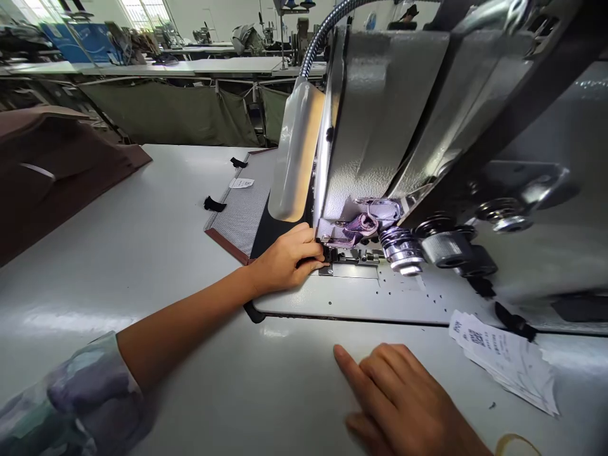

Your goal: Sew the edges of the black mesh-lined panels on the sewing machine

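Observation:
My left hand (285, 259) reaches across the white table to the presser foot (339, 254) of a grey industrial sewing machine (403, 126). Its fingers are pinched together right at the foot, on something small and dark that I cannot make out. A grey mesh fabric panel (242, 215) with a brown edge lies behind that hand, running under the machine. My right hand (403, 405) rests on the table near the front edge, index finger stretched out, other fingers curled, holding nothing.
A stack of white printed labels (508, 361) lies at the right beside a black strap piece (515, 323). Brown fabric (57, 171) is piled at the far left. Small black strap loops (213, 204) and a white tag (242, 183) lie by the mesh. Other worktables stand behind.

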Available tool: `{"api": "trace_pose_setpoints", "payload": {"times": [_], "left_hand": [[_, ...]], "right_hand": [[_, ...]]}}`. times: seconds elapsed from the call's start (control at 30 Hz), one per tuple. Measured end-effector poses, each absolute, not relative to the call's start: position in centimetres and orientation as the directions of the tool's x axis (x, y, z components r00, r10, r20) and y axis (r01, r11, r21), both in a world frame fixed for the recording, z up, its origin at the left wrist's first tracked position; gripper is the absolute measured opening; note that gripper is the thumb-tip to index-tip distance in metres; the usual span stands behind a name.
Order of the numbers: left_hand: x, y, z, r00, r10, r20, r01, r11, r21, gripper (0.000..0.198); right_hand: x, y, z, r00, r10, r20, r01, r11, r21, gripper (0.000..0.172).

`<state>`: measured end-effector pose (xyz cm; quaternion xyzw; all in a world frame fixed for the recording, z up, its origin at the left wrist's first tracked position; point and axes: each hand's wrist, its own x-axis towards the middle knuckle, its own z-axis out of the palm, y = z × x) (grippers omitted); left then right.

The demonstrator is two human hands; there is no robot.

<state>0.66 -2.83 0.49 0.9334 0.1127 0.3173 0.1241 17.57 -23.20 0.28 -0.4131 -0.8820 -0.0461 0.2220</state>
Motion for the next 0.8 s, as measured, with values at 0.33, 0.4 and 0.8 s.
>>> {"api": "trace_pose_setpoints", "payload": {"times": [0.33, 0.4, 0.8], "left_hand": [[0.9, -2.2, 0.3, 0.764, 0.317, 0.563, 0.153, -0.935, 0.319, 0.010], [0.9, -2.2, 0.2, 0.762, 0.323, 0.561, 0.156, -0.933, 0.326, 0.010], [0.9, -2.2, 0.3, 0.754, 0.338, 0.563, 0.173, -0.929, 0.326, 0.010]], "right_hand": [[17.6, -23.3, -1.0, -0.575, 0.670, 0.470, 0.731, 0.678, -0.072, 0.042], [17.6, -23.3, -1.1, -0.566, 0.672, 0.477, 0.737, 0.672, -0.073, 0.041], [17.7, -23.5, -1.0, -0.556, 0.653, 0.515, 0.732, 0.678, -0.070, 0.041]]}}
